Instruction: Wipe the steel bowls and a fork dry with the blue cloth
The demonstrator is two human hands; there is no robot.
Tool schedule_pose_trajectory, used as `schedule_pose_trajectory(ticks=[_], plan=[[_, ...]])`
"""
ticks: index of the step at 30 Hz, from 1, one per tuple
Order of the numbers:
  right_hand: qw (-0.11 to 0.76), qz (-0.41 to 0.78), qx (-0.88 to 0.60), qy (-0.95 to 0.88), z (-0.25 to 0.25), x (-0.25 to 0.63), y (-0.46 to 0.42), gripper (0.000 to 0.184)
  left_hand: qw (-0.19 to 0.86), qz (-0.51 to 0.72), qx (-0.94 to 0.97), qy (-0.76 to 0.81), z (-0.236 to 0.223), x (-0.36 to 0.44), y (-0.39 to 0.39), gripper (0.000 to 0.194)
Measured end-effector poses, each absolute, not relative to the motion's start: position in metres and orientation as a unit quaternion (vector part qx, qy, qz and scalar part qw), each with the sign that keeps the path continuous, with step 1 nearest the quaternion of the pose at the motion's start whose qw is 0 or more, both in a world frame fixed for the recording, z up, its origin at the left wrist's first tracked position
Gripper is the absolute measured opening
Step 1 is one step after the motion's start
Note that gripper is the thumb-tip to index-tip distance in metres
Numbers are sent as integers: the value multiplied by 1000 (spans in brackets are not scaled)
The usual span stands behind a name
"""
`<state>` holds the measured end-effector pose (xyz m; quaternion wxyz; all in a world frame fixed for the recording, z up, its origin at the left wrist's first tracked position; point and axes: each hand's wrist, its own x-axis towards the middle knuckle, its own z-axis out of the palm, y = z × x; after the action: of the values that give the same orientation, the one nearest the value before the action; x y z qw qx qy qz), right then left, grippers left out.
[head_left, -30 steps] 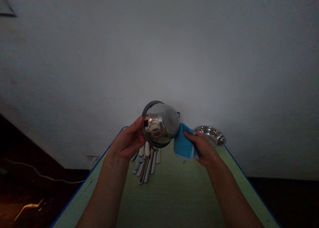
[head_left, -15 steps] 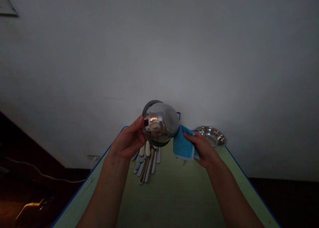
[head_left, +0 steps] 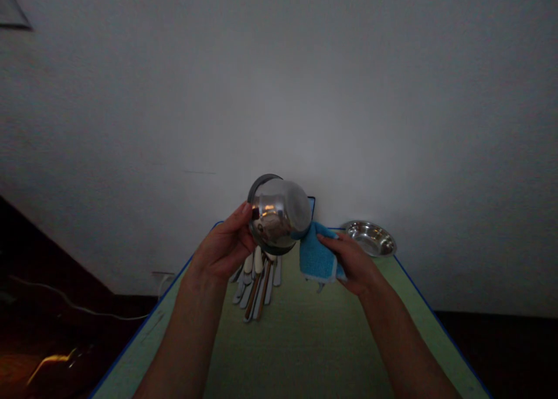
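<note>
My left hand [head_left: 226, 242] grips the rim of a shiny metal bowl [head_left: 274, 213], held up above the table on its side. The bowl's flat base faces right and toward me; its inside is hidden. In my right hand [head_left: 351, 262] is a blue cloth [head_left: 320, 254], pinched between thumb and fingers. The upper edge of the cloth meets the lower right of the bowl near its base. Beneath the bowl lies a pile of cutlery [head_left: 257, 288] with cream, brown and grey handles, partly covered by it.
A second, shallow metal bowl [head_left: 370, 237] sits at the table's far right corner. Behind the held bowl a dark-edged device [head_left: 311, 206] partly shows near the wall. The green table [head_left: 296, 341] has blue edges, and a white cable [head_left: 87, 309] runs at the left.
The cloth and my right hand have shifted slightly left and down along the bowl's base. The bowl has moved a little left in my left hand.
</note>
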<state>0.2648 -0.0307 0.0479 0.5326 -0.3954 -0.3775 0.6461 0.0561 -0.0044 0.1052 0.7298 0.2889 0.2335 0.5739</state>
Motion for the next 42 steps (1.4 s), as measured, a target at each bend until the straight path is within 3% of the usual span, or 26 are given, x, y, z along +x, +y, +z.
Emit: schedule_pose_trajectory(ticks=[42], plan=[[494,689,-403,-344,60,256,-36,30,693,570,384,220,105,58,-6,16]])
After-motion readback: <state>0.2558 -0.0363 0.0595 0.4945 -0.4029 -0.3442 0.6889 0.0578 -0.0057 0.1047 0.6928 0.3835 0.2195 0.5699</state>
